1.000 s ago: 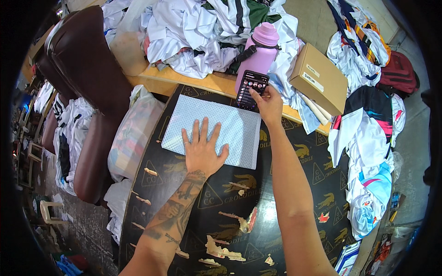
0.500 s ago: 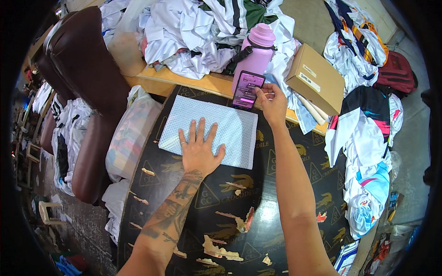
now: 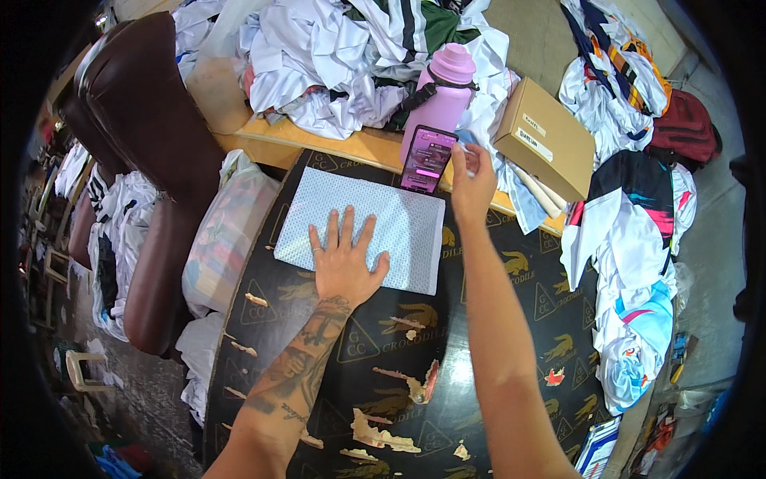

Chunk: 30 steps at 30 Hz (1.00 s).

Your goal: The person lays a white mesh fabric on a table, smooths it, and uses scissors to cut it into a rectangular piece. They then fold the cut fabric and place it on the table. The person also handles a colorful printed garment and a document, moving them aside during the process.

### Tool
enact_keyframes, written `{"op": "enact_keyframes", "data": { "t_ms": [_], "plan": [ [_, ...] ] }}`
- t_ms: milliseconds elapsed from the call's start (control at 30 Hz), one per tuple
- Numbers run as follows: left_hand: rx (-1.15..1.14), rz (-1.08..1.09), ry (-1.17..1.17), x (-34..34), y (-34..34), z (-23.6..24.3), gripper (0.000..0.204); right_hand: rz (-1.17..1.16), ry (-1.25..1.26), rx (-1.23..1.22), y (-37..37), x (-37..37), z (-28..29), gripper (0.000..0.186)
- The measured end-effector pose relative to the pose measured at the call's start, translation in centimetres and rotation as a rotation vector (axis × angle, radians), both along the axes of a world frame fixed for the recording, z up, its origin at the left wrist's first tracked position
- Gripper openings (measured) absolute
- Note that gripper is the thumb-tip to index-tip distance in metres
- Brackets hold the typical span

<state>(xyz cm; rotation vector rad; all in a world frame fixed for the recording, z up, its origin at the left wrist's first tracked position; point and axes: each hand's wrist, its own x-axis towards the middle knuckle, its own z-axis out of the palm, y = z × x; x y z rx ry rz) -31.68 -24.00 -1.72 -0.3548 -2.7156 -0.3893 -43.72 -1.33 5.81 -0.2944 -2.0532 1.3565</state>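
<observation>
My left hand [image 3: 347, 257] lies flat, fingers spread, on a folded pale-blue dotted cloth [image 3: 408, 231] on the black table. A phone [image 3: 429, 160] with a lit purple-pink screen stands upright just past the cloth's far right corner, leaning against a pink bottle [image 3: 441, 100] with a black strap. Beside the phone's right edge, my right hand [image 3: 474, 185] is raised with its thumb and fingers bent and apart. Nothing shows between them. Whether the thumb touches the phone I cannot tell.
The black tabletop [image 3: 511, 319] has gold prints and chipped patches. Behind it, a wooden table [image 3: 343, 146] bears heaped white clothes [image 3: 311, 56] and a cardboard box [image 3: 546, 140]. A brown chair [image 3: 152, 104] and a stuffed bag [image 3: 227, 239] stand left; more garments [image 3: 638, 319] lie right.
My right hand's thumb and fingers have spread from a pinch beside the phone, and its forearm has shifted slightly left. My left hand, the cloth and the phone stay put.
</observation>
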Motion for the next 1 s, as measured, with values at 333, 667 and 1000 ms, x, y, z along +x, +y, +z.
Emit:
{"op": "enact_keyframes", "data": {
  "t_ms": [333,667,1000],
  "plan": [
    [-0.013,0.006,-0.033,0.3,0.1,0.7,0.073,-0.239,-0.118,0.076,-9.8,0.7,-4.1,0.123],
    [0.009,0.006,-0.024,0.1,0.1,0.6,0.072,-0.225,-0.159,0.093,-8.8,0.1,-3.6,0.104],
    [0.001,-0.007,-0.034,0.0,-0.3,0.3,0.073,0.039,-0.111,0.267,-4.1,16.9,-3.8,0.101]
  ]
}}
